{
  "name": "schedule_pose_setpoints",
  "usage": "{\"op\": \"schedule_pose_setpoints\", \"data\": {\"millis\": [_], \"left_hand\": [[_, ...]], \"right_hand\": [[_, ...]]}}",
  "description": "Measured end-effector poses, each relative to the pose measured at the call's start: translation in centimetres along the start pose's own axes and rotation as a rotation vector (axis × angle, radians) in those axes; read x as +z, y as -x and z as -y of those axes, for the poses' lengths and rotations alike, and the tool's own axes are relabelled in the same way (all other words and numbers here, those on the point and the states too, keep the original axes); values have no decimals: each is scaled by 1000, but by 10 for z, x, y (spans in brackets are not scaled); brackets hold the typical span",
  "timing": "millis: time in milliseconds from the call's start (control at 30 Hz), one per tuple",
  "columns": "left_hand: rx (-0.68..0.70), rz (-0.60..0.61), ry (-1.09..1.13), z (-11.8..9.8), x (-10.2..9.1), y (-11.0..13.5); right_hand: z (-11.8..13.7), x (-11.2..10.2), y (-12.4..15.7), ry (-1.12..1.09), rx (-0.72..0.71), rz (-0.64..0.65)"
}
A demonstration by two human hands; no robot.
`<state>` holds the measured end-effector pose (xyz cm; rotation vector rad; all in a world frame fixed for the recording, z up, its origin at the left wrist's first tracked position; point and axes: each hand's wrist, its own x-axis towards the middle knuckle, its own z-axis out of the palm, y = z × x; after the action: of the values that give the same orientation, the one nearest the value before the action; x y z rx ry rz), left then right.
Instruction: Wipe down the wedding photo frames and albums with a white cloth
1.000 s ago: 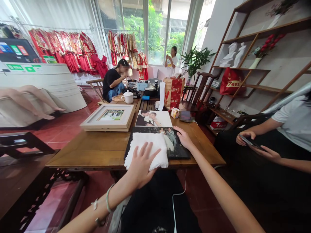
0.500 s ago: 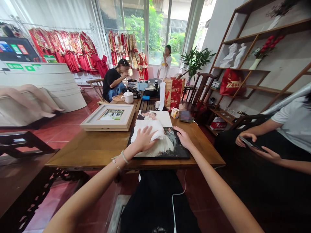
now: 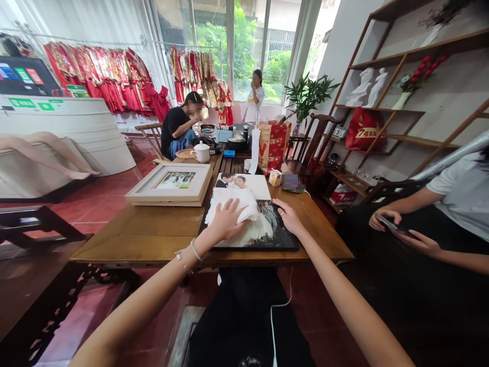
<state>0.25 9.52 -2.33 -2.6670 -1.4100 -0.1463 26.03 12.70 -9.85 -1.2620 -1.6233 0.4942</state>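
Note:
A dark photo panel showing a wedding couple lies on the wooden table in front of me. My left hand presses flat, fingers spread, on a white cloth at the panel's far left part. My right hand rests open on the panel's right edge, fingers stretched. Behind the panel lies a second wedding print.
A stack of light picture frames sits at the table's left. A small box, a red bag, a white teapot stand farther back. A seated person's hands hold a phone at right. Two people are at the back.
My left hand slid the white cloth from the panel's near edge up to its far part, then a little to the left. My right hand stayed put. The standing person at the back moved left.

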Motion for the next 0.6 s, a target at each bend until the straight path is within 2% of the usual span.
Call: {"op": "schedule_pose_setpoints", "data": {"millis": [233, 333, 467, 600], "left_hand": [[75, -25, 75, -28, -13, 78], [99, -12, 97, -34, -15, 97], [111, -24, 99, -30, -14, 97], [83, -42, 82, -17, -10, 72]], "right_hand": [[3, -3, -1, 5, 13, 23], [3, -4, -1, 9, 10, 19], [4, -4, 0, 13, 7, 15], [5, -3, 0, 18, 12, 6]]}}
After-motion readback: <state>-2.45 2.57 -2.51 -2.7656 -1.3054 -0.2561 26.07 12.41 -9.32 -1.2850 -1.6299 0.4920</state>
